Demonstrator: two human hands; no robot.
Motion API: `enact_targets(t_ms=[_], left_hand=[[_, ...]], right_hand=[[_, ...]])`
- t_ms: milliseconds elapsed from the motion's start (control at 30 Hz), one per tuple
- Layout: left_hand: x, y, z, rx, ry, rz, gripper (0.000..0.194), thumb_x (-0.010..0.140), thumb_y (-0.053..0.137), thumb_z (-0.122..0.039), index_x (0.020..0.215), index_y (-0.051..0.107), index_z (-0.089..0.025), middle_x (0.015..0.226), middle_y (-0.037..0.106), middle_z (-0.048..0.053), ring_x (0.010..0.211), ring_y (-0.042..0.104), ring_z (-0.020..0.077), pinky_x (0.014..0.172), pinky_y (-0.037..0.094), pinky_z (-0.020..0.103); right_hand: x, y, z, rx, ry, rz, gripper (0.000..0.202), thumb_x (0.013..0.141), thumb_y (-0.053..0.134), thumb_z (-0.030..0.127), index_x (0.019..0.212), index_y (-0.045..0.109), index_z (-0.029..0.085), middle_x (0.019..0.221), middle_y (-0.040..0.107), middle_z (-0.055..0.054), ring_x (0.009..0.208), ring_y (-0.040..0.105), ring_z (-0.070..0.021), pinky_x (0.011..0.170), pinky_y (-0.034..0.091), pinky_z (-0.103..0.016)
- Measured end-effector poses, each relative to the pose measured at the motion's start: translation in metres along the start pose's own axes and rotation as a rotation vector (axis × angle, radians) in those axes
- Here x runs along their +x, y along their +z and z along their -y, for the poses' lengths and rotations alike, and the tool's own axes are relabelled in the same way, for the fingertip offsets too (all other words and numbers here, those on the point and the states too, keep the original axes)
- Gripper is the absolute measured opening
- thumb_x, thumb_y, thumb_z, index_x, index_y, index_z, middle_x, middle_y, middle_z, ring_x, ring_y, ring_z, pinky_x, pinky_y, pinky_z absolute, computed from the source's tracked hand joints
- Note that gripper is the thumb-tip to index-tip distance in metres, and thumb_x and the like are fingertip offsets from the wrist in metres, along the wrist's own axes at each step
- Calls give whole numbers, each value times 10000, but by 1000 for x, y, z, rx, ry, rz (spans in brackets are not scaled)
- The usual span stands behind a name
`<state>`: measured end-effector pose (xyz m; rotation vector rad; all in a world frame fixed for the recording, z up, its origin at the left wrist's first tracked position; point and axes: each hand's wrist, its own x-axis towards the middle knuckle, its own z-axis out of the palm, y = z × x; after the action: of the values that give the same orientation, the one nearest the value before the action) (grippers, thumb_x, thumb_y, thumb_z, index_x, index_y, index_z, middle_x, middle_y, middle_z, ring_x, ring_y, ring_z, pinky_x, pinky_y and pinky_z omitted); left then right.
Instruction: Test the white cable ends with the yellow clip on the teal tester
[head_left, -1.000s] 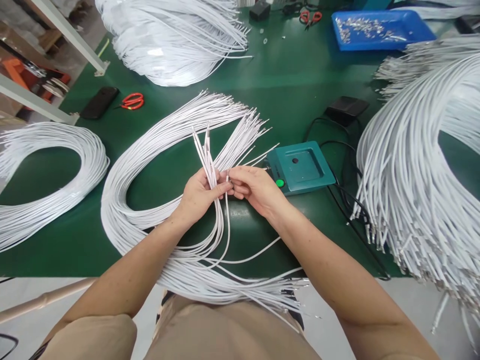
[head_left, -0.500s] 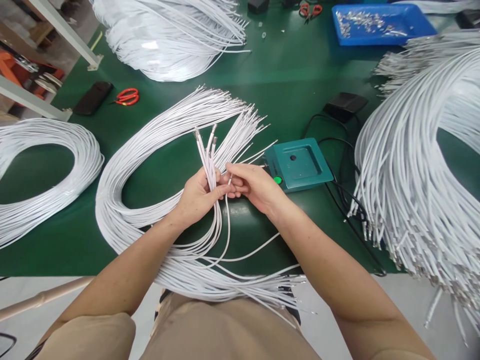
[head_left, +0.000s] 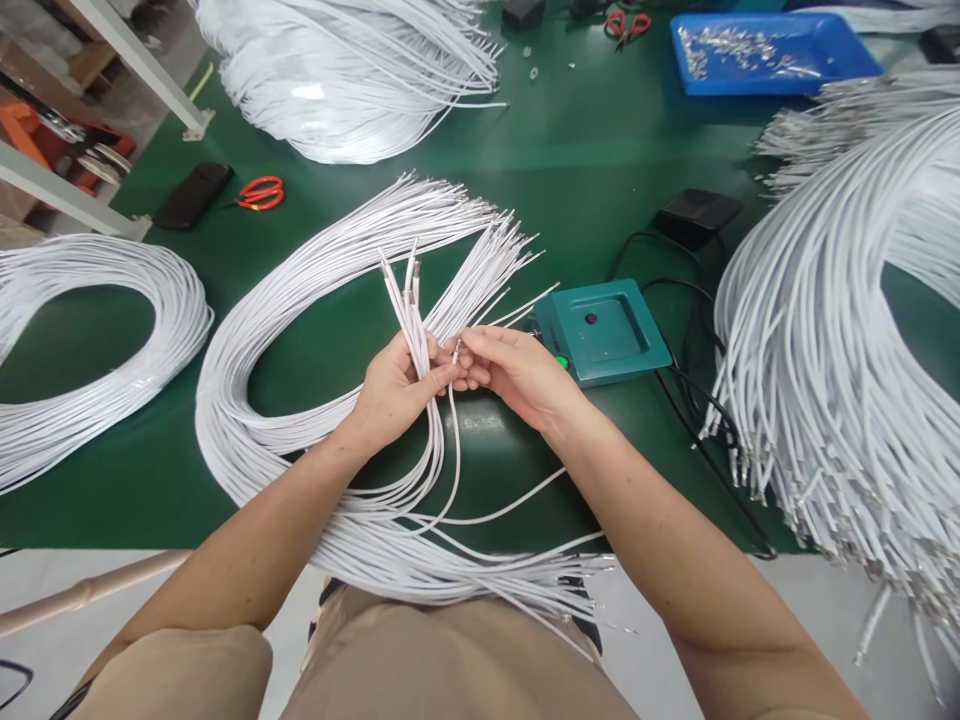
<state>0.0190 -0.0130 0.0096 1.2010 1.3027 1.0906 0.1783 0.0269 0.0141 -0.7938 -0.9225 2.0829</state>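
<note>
- Centrally, a single white cable rises to the fingertips of both hands, its metal tip between them; work on this end looks unfinished.
- The right hand has narrow fingers pinched at that tip.
- The left hand grips a small cluster of white cables, whose visible metal ends look already fitted.
- From the hands, a looped cable bundle lies at 9 to 12 o'clock; how many of its ends are done cannot be told.
- At 3 o'clock, a teal benchtop device sits near, and a large metal-tipped cable pile farther out.
- Between 1 and 2 o'clock, a blue tray on the green surface holds loose metal pieces.
</note>
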Motion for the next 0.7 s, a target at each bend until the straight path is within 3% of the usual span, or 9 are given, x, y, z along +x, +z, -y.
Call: enact_targets(t_ms=[233,500,567,700], left_hand=[[0,1,-1,16,16,-15,306,718,755,-277,796,471,-190,710,652,-29,628,657,124,628,510,247],[0,-2,9,101,68,-75,298,712,755,-290,809,488,-199,746,670,-8,689,668,158,735,512,308],[-1,-2,9,129,67,-90,288,721,744,-292,809,486,-201,742,669,-9,685,663,157,728,509,306],[0,-4,7,143,59,-117,286,708,743,-276,807,486,-201,730,669,-15,673,653,151,720,502,295]], right_hand=[[-4,5,3,-182,-72,-167,181,672,733,259,791,718,123,649,640,13,558,530,-69,599,486,-219],[-4,7,2,-510,-179,-293,98,693,643,216,633,602,150,607,605,32,522,536,-72,525,470,-193],[-3,7,2,-518,-140,-290,125,690,625,218,603,555,163,567,555,48,485,520,-74,493,476,-200],[-3,5,1,-428,80,-127,174,689,589,193,553,483,172,484,459,63,410,461,-63,437,472,-202]])
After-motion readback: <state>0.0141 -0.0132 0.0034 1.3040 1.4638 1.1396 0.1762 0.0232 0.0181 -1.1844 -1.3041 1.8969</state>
